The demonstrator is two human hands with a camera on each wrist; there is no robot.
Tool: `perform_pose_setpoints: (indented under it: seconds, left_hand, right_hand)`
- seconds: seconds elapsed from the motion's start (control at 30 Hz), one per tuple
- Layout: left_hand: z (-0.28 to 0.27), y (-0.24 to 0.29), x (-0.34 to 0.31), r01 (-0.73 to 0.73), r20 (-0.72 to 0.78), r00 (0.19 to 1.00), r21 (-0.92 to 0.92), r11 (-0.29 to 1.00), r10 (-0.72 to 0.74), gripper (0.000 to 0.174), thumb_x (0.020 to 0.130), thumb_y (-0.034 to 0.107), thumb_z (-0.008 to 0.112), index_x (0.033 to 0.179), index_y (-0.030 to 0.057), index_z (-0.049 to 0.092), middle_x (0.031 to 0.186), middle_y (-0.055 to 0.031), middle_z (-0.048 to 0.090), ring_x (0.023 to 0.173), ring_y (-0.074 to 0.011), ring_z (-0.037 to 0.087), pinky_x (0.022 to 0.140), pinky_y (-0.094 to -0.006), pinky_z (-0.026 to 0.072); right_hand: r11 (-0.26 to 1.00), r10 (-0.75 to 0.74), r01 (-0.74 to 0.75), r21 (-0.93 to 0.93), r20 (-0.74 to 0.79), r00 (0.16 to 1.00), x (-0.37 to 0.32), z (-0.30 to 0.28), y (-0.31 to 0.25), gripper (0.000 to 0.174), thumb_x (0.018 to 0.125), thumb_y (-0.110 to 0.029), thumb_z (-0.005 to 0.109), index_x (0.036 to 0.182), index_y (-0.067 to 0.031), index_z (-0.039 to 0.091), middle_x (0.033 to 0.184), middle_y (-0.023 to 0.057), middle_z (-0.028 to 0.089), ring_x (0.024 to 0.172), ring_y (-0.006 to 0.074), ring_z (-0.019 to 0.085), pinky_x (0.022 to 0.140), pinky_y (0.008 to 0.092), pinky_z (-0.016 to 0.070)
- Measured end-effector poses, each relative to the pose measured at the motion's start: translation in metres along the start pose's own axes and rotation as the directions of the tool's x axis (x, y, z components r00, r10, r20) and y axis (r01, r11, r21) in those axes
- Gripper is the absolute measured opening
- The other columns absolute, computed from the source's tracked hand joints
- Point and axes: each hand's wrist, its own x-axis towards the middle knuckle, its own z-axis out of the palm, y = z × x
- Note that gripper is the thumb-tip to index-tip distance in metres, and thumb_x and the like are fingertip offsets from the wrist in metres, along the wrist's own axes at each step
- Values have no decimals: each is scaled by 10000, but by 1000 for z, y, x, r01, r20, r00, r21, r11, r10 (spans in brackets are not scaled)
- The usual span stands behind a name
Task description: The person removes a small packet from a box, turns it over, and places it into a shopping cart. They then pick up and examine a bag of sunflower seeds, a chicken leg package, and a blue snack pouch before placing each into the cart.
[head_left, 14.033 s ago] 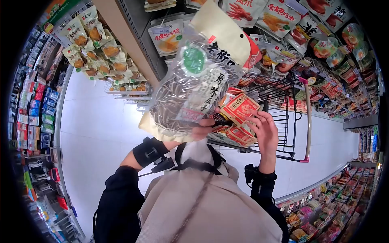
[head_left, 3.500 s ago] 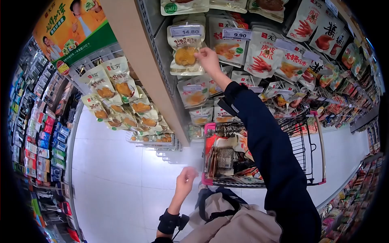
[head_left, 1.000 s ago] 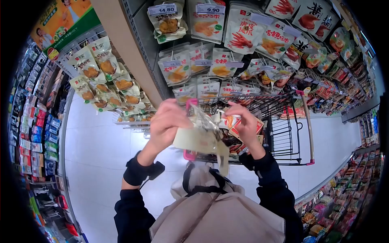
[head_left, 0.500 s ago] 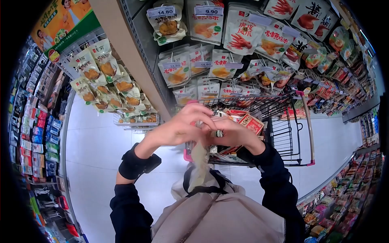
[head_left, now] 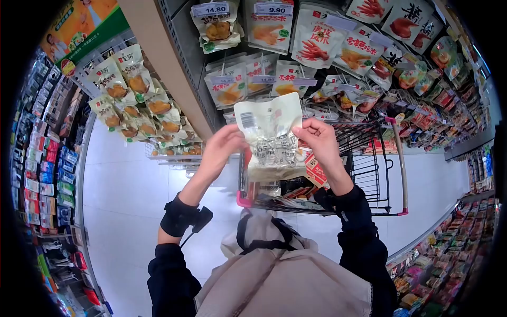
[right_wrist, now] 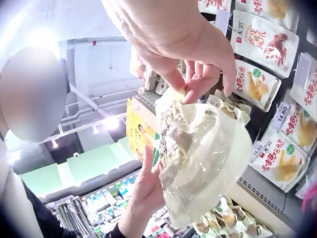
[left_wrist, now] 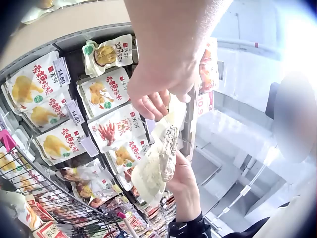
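Observation:
Between my hands, over the cart, is a cream snack bag [head_left: 272, 137] with a clear middle. Its printed back and barcode face the head view. My right hand [head_left: 319, 142] pinches its right edge between thumb and finger; the right wrist view shows this pinch at the bag's edge [right_wrist: 208, 144]. My left hand [head_left: 219, 150] holds the opposite edge, its fingers bent at the bag in the left wrist view. Through the clear part a brownish lump shows in the right wrist view. Beneath the bag, the shopping cart [head_left: 391, 174] holds several packages, including a red box [head_left: 316, 170].
Ahead, a rack carries hanging snack pouches [head_left: 319, 39] with price tags [head_left: 209, 9]. A wooden-edged post [head_left: 174, 68] separates it from a wire display of cream pouches [head_left: 138, 79]. Shelves of goods [head_left: 50, 174] line the far left, and more packets [head_left: 422, 280] lie lower right.
Earlier I held a large seed bag, then my right hand reached to a hanging pouch. Half a second ago my hands met over the edge-on bag; now they are apart, the bag spread and raised.

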Motion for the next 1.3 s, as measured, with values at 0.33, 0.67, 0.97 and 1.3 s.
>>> perform_pose_setpoints:
  seconds: [0.33,0.67,0.97,1.3]
  left_hand:
    - [2,-24,24,172,-218,964,89,981,-149,218,820,125,588,1019,46,544,873,26,596,754,-17,532,660,-173,439]
    - [-4,-49,26,286,-246,928,-9,958,-279,341,791,125,621,1068,-31,496,876,-48,592,705,-72,532,541,-206,443]
    - [6,-39,24,293,-262,923,13,956,-280,290,789,110,615,1029,-28,528,863,-40,598,672,-40,516,538,-184,425]
    - [7,-76,29,11,-179,982,376,927,61,276,816,6,547,1089,-7,507,974,-63,582,922,-90,536,783,-211,438]
  right_hand:
    - [964,220,-215,155,-20,975,18,-8,42,102,785,-114,609,772,-28,557,681,28,590,589,93,569,564,191,413]
    - [944,297,-291,157,-14,955,19,-15,66,93,786,-120,624,757,-51,569,684,1,571,558,68,562,541,168,449]
    - [942,282,-279,186,10,959,20,-21,76,76,782,-82,618,814,-31,571,731,30,601,586,74,570,565,184,467]
    - [991,12,-24,-130,-91,996,10,-40,83,54,768,-16,590,804,-23,551,662,3,577,567,50,512,518,185,401]
